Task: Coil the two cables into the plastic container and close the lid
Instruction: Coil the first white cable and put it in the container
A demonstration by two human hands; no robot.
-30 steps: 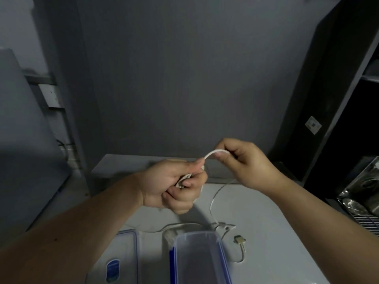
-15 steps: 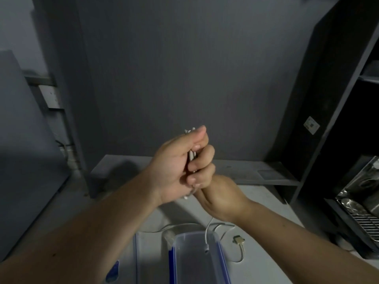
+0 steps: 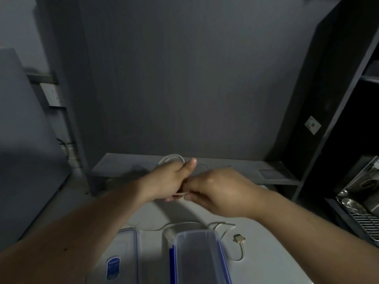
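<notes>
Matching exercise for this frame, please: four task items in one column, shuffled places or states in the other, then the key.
Items
1. coiled white cable
2. second white cable
3. plastic container
4. lid

Places or states
A. lying flat on the table, left of the container
B. open and empty, nearest the camera
C. held in loops between the left hand and right hand
D. loose on the table, its connector right of the container

Pairs: 1-C, 2-D, 3-B, 4-A

The bottom edge is cutting off the plastic container [image 3: 196, 261] and lid [image 3: 125, 259], while both hands are hiding most of the coiled cable [image 3: 171, 158].
</notes>
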